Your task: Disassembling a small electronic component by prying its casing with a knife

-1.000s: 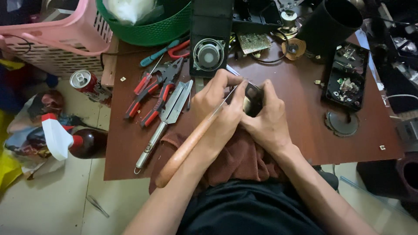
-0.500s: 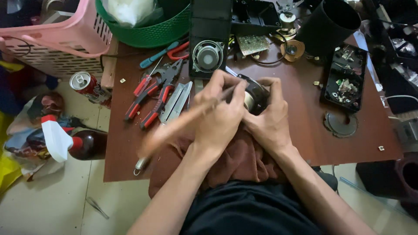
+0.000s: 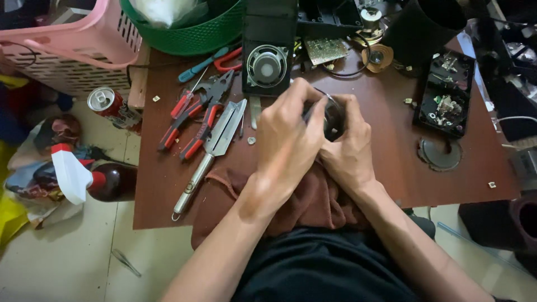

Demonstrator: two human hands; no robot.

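Note:
Both my hands meet at the middle of the brown table, over a brown cloth that hangs off the near edge. My right hand cups a small dark round part from the right and below. My left hand closes over the part from the left, its fingers pinching a thin dark tool tip against it. The rest of that tool is hidden under my left hand.
Left of my hands lie red-handled pliers, metal shears and a blue screwdriver. A black speaker box stands just behind. An open black casing and a round disc lie right. Green basket, pink basket, can.
The long pale-handled tool that lay along my left forearm has swung up and out of sight. My left hand has rolled further over the dark part. My right hand stays put.

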